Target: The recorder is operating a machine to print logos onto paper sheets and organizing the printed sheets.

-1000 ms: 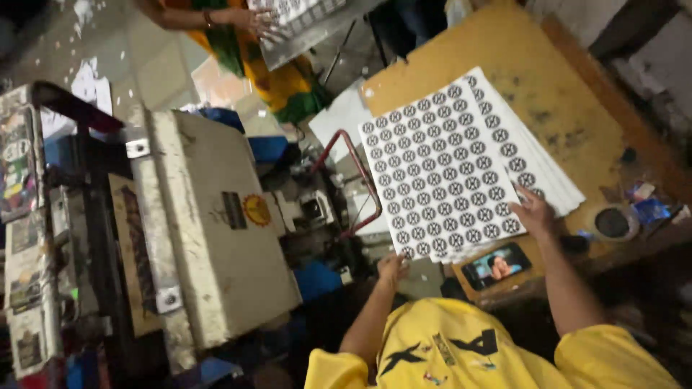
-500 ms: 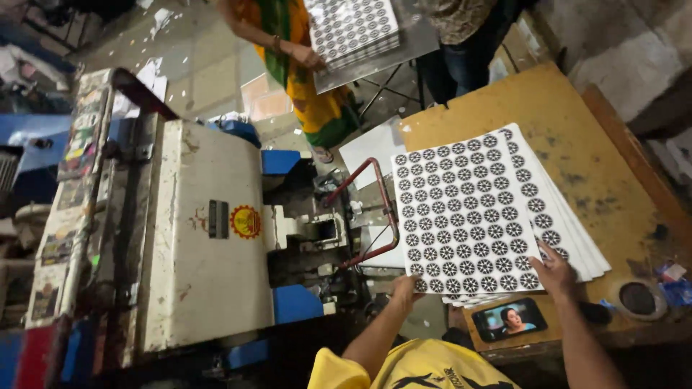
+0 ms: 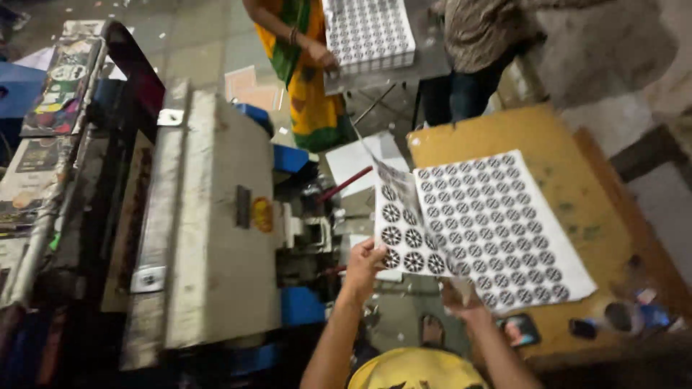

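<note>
I see my left hand pinching the near left corner of a printed sheet, fingers closed on its edge. The sheet is white and covered in rows of round black wheel-like patterns. It is lifted and curling off the stack of printed sheets, which lies on the yellow wooden surface to my right; the lifted sheet hangs over the gap between that surface and the die-cutting press on my left, apart from the press. Holding it by two near corners keeps it from folding on itself as it peels away.

My right hand is at the near edge of the same sheet, and I think its fingers are closed on the paper, but blur and the sheet itself hide the grip, so I cannot tell for sure. The stack sits just beside the press, where a single sheet can be reached without a stretch.

Near my right arm a phone lies at the near edge of the surface, its screen lit, out of the way of the paper. Further right sit a few small items I cannot identify.

On the far side, a person in a yellow and green garment rests a hand on another pile of patterned sheets on a grey table. A second person stands just beside that table.
</note>
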